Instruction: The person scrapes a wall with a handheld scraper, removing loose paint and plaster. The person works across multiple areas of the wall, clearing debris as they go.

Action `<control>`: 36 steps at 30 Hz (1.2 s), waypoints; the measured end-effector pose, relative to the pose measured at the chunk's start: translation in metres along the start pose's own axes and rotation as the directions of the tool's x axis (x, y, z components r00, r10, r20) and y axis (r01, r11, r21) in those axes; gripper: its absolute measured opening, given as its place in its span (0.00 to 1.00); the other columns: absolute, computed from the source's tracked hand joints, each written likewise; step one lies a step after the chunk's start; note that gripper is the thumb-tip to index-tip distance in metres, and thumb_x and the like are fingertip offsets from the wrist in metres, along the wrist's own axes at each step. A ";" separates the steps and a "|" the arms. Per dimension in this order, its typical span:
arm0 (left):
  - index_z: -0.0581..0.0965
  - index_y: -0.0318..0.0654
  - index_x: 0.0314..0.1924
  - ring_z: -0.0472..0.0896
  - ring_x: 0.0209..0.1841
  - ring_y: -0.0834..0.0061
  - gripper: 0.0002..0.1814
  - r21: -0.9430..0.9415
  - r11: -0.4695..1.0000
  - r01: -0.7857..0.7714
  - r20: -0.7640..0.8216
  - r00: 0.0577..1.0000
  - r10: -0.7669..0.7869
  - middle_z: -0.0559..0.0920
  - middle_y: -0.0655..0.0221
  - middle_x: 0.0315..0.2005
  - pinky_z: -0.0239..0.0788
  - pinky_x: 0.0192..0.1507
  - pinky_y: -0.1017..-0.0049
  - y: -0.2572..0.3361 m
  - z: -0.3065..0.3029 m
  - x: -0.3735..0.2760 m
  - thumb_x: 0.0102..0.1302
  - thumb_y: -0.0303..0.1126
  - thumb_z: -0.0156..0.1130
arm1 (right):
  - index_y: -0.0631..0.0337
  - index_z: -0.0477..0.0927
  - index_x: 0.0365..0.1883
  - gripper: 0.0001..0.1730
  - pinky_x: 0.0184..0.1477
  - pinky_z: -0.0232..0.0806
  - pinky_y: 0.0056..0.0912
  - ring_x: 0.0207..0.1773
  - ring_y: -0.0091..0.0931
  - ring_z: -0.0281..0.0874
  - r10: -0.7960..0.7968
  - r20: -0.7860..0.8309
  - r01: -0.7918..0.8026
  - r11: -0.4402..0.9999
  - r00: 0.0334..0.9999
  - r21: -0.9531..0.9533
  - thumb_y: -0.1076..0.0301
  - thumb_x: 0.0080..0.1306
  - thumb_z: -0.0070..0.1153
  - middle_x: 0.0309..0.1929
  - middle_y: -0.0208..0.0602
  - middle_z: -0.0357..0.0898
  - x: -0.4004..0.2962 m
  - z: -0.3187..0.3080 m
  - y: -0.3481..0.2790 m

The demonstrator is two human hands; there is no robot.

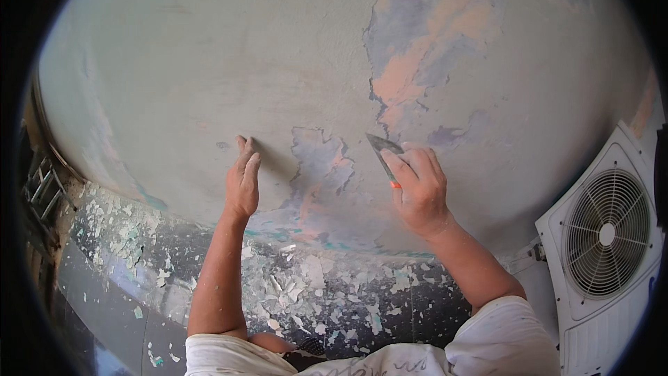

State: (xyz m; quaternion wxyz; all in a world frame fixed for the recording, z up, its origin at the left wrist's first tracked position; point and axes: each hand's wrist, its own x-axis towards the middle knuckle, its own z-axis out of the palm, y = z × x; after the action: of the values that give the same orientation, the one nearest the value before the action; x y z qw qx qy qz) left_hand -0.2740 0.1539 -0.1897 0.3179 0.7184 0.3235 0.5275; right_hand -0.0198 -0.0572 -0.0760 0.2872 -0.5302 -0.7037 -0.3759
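Before me rises a grey-green painted wall with ragged patches where the paint has come off. My right hand grips a putty knife, its dark blade angled up and left near the wall. A bit of orange shows at the handle; my fingers hide the rest. My left hand holds nothing and is raised at the wall, fingers extended; whether its palm touches is hard to tell. Between my hands lies a bared patch of bluish and peach undercoat. A larger bared patch stretches above my right hand.
Paint flakes litter the dark tiled floor along the wall's foot. At right stands a white fan unit with a round wire grille, close to my right elbow. Metal frames, partly in shadow, stand at the far left.
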 end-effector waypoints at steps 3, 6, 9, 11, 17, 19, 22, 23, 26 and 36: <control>0.62 0.20 0.74 0.50 0.83 0.50 0.34 -0.013 1.000 0.003 -0.006 1.000 -0.003 0.54 0.35 0.78 0.44 0.80 0.66 0.002 0.005 0.001 0.79 0.42 0.45 | 0.63 0.86 0.50 0.20 0.59 0.75 0.49 0.59 0.43 0.80 -0.147 -0.088 0.134 0.981 0.985 -0.138 0.76 0.58 0.59 0.49 0.44 0.82 -0.001 0.000 0.018; 0.62 0.20 0.74 0.50 0.83 0.50 0.35 -0.020 1.000 -0.002 0.002 1.000 0.002 0.54 0.34 0.78 0.44 0.80 0.67 0.009 0.010 0.003 0.79 0.42 0.46 | 0.64 0.87 0.49 0.18 0.65 0.73 0.49 0.62 0.44 0.80 -0.222 0.007 0.217 0.946 0.975 -0.242 0.74 0.61 0.56 0.53 0.45 0.83 -0.025 0.029 0.046; 0.62 0.19 0.74 0.50 0.83 0.49 0.35 -0.010 1.000 -0.006 -0.008 1.000 0.006 0.53 0.33 0.77 0.44 0.80 0.67 0.010 0.012 0.002 0.79 0.42 0.47 | 0.64 0.88 0.47 0.16 0.67 0.72 0.49 0.62 0.43 0.81 -0.248 0.036 0.247 0.924 0.968 -0.292 0.71 0.64 0.55 0.53 0.44 0.84 -0.028 0.041 0.049; 0.62 0.18 0.74 0.50 0.83 0.49 0.35 -0.009 1.000 -0.022 -0.036 0.999 0.022 0.53 0.32 0.77 0.43 0.80 0.66 0.005 0.016 0.002 0.79 0.42 0.47 | 0.64 0.88 0.46 0.15 0.67 0.72 0.49 0.61 0.43 0.82 -0.262 -0.001 0.250 0.922 0.965 -0.297 0.70 0.64 0.55 0.53 0.44 0.85 -0.024 0.048 0.045; 0.62 0.18 0.74 0.49 0.83 0.48 0.36 -0.052 0.998 -0.022 -0.028 0.999 0.020 0.53 0.31 0.77 0.43 0.81 0.66 0.001 0.011 0.004 0.78 0.43 0.48 | 0.62 0.88 0.44 0.13 0.66 0.73 0.49 0.60 0.42 0.83 -0.316 -0.106 0.273 0.915 0.943 -0.298 0.69 0.62 0.58 0.50 0.43 0.86 0.057 0.061 0.028; 0.62 0.18 0.74 0.49 0.83 0.48 0.36 -0.035 0.999 0.001 -0.016 1.000 -0.001 0.53 0.31 0.77 0.43 0.80 0.66 0.002 0.007 0.000 0.78 0.43 0.48 | 0.61 0.88 0.43 0.13 0.65 0.73 0.49 0.59 0.42 0.83 -0.334 -0.089 0.299 0.913 0.938 -0.276 0.69 0.62 0.60 0.50 0.42 0.85 0.056 0.043 0.028; 0.63 0.18 0.73 0.49 0.83 0.49 0.35 -0.010 1.000 0.011 0.006 1.000 -0.011 0.53 0.32 0.77 0.45 0.80 0.66 0.007 0.003 -0.001 0.79 0.43 0.47 | 0.61 0.88 0.42 0.13 0.65 0.74 0.47 0.59 0.42 0.83 -0.372 -0.035 0.346 0.891 0.927 -0.294 0.68 0.61 0.61 0.49 0.41 0.85 0.034 0.034 0.037; 0.63 0.18 0.73 0.49 0.83 0.49 0.35 -0.002 1.000 0.013 0.011 1.000 -0.013 0.54 0.32 0.77 0.45 0.80 0.65 0.009 0.002 0.001 0.79 0.44 0.47 | 0.61 0.88 0.42 0.12 0.65 0.74 0.47 0.59 0.41 0.83 -0.389 -0.062 0.357 0.888 0.919 -0.290 0.68 0.60 0.61 0.49 0.41 0.85 0.040 0.037 0.039; 0.63 0.19 0.73 0.51 0.82 0.48 0.35 0.021 1.000 -0.012 -0.017 1.000 0.013 0.54 0.32 0.77 0.46 0.80 0.65 0.007 0.005 0.001 0.79 0.44 0.47 | 0.61 0.87 0.40 0.11 0.64 0.75 0.45 0.58 0.41 0.83 -0.424 -0.133 0.379 0.885 0.896 -0.272 0.70 0.60 0.61 0.45 0.41 0.84 0.087 0.049 0.032; 0.64 0.20 0.73 0.55 0.82 0.49 0.34 -0.066 0.998 -0.016 0.009 1.000 0.016 0.58 0.36 0.77 0.47 0.80 0.65 -0.001 -0.010 0.004 0.78 0.42 0.46 | 0.59 0.85 0.38 0.06 0.57 0.79 0.40 0.55 0.40 0.84 -0.489 -0.107 0.443 0.848 0.866 -0.290 0.73 0.63 0.59 0.40 0.36 0.82 0.082 0.038 0.037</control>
State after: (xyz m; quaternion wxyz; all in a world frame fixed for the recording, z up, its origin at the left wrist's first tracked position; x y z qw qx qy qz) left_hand -0.2833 0.1586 -0.1859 0.3387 0.7127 0.2987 0.5368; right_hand -0.0065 0.0233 -0.0229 0.1773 -0.3401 -0.7287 -0.5673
